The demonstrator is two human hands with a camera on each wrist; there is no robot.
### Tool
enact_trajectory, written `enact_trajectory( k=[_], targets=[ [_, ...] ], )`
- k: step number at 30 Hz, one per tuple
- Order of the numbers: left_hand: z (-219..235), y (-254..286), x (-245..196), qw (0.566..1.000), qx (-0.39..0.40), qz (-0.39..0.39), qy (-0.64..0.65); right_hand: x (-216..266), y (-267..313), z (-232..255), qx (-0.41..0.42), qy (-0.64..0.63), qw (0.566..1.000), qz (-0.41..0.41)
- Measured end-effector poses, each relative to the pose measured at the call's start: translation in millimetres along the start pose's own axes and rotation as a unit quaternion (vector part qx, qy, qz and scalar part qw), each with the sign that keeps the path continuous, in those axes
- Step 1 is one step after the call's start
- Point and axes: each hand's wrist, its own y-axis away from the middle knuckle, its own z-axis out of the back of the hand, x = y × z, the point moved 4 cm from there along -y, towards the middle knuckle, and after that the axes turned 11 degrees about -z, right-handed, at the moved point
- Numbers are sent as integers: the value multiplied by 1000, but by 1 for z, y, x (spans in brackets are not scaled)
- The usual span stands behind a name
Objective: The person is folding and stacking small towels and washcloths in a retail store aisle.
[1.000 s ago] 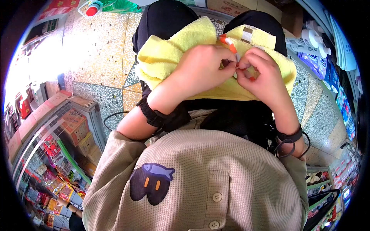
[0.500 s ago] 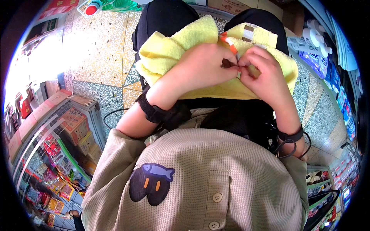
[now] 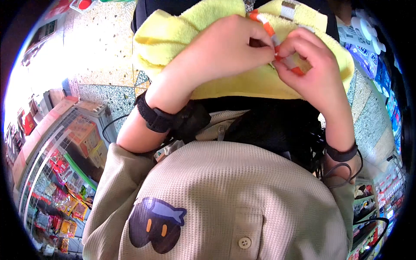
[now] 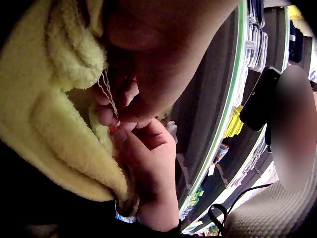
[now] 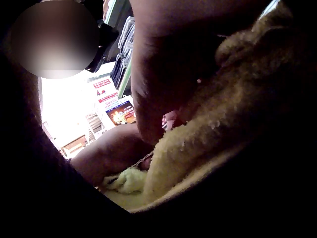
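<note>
A yellow towel (image 3: pixel 169 35) lies bunched over the person's lap, with a narrow orange-and-white striped strip (image 3: pixel 269 29) along it. My left hand (image 3: pixel 227 50) reaches in over the towel, thumb and forefinger pinching the strip. Against those fingertips, my right hand (image 3: pixel 318 65) pinches the same strip, part of which shows inside its curled fingers. In the left wrist view, thin pale threads (image 4: pixel 109 94) run from the towel to the meeting fingertips. The right wrist view is dark; towel pile (image 5: pixel 198 129) hides much of the fingers there.
A wire rack (image 3: pixel 47 173) with packaged goods stands at the left, near cardboard boxes (image 3: pixel 84 136). White bottles (image 3: pixel 366 30) and blue-purple packs (image 3: pixel 362 58) line the right side. Speckled tile floor (image 3: pixel 97 65) surrounds the lap. Black wrist straps (image 3: pixel 154 113) carry cables.
The head view has shifted, so lap and hands sit higher in it. More of the striped strip shows beside the right fingers. Another person's hand at lower left is gone from view.
</note>
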Motion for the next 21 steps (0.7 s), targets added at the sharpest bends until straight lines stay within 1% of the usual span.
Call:
enact_trajectory(
  k=[1,4,6,8,9,10,12,14,16,19,21],
  targets=[
    [0,-1,1,999,-35,-12,8,4,-1,0,-1,4,1000,-3],
    [5,-1,-5,998,-36,-49,-11,6,-2,-1,-3,10,1000,-7],
    [6,-1,-5,998,-40,-41,-5,6,-3,-2,-2,15,1000,-1],
    [6,-1,-3,999,-40,-35,6,5,-3,-2,2,23,999,-22],
    [6,-2,-1,999,-38,-33,15,5,-3,-2,4,27,999,-33],
    [5,-2,1,999,-36,-30,23,5,-4,-2,-1,27,999,-25],
    [12,-4,-11,994,16,-81,66,6,-4,-2,-12,25,1000,-10],
    [12,-4,-17,991,21,-94,96,6,-4,-2,-18,21,1000,-3],
    [9,-4,-18,991,-23,-69,114,5,-4,-2,-20,20,1000,0],
    [9,-5,-16,990,-10,-71,119,5,-4,-2,-17,21,1000,5],
    [9,-7,-13,990,6,-46,135,4,-5,-2,-19,21,999,18]
  ],
)
